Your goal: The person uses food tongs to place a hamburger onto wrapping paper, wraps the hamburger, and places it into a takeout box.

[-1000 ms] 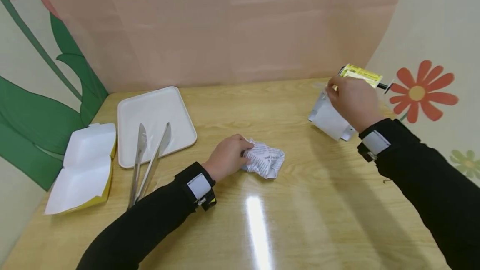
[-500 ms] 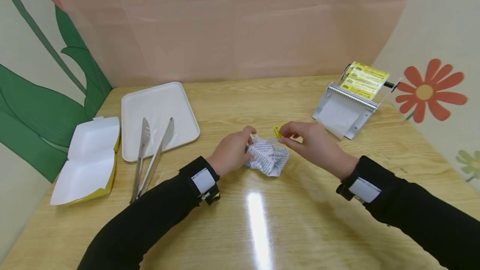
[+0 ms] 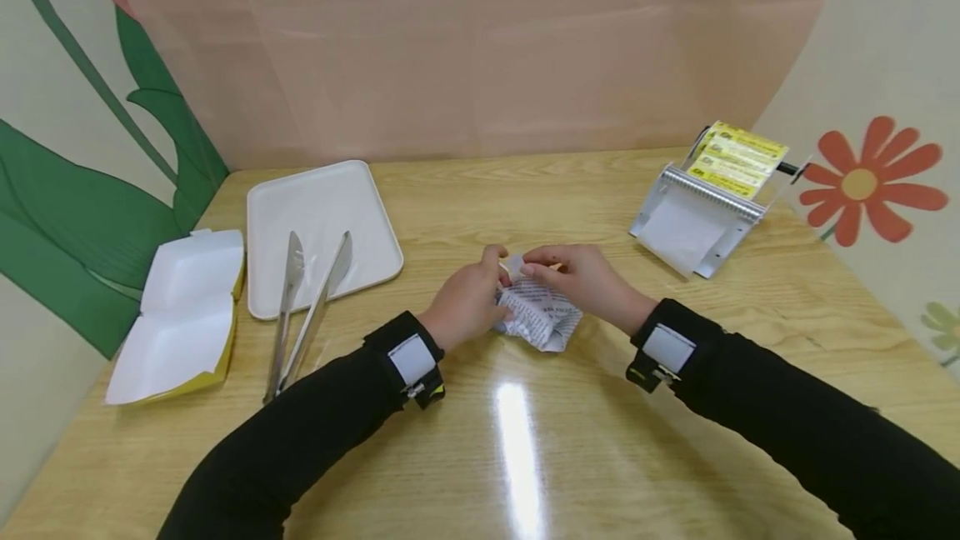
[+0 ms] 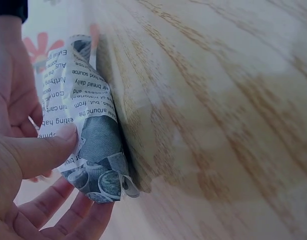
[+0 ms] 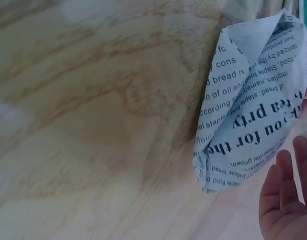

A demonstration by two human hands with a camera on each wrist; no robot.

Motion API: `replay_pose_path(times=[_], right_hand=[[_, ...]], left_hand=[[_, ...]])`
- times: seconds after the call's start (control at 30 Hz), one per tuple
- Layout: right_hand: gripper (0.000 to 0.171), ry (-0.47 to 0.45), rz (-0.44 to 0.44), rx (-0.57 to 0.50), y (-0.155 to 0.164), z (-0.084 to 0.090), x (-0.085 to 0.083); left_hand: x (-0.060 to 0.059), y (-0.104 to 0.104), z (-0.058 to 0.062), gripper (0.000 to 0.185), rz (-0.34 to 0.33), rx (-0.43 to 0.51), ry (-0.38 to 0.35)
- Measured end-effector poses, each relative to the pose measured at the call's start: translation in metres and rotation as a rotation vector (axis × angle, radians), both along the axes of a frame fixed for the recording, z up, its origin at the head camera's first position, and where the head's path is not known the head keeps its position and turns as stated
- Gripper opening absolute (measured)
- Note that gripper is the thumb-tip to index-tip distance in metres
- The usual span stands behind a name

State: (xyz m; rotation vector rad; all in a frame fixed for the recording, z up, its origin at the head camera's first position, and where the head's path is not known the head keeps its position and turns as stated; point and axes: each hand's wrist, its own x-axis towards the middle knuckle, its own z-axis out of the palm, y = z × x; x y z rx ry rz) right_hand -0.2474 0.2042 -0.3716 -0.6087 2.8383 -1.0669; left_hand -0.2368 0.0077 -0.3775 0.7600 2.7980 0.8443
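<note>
Fast-food packing counter: label dispenser (image 3: 705,207), clamshell box (image 3: 180,315), tongs (image 3: 307,307).

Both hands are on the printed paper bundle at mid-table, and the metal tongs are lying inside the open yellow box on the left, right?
Not quite. Both hands, left hand and right hand, are on the printed paper bundle at mid-table, but the metal tongs are not in the open yellow box. The head view shows them lying across the front edge of the white tray, beside the box.
</note>
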Motion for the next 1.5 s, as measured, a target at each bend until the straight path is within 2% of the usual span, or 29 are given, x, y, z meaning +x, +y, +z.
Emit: replay_pose_path(times=[0.2,0.43,0.63,0.83,1.07,1.3,1.5], right_hand=[[0.025,0.029,0.038,0.061,-0.001,-0.002,0.001],[0.017,0.156,0.140,0.121,0.001,-0.004,0.003],[0.018,0.265,0.246,0.204,0.000,-0.003,0.004],[0.022,0.259,0.297,0.272,0.000,0.003,0.005],[0.027,0.309,0.338,0.243,0.000,0.004,0.006],[0.006,0.254,0.300,0.246,-0.007,0.008,0.015],[0.008,0.145,0.231,0.194,-0.010,0.010,0.023]], left_hand=[[-0.001,0.001,-0.001,0.076,0.024,-0.017,0.001],[-0.003,0.000,-0.003,0.075,0.027,-0.012,0.021],[-0.003,-0.002,-0.002,0.072,0.015,-0.009,0.003],[-0.003,-0.001,-0.001,0.067,0.004,-0.009,0.000],[-0.003,0.000,0.000,0.064,0.007,-0.009,-0.019],[-0.003,0.002,0.001,0.062,0.012,-0.028,-0.020],[-0.003,0.005,0.004,0.062,0.025,-0.015,-0.069]])
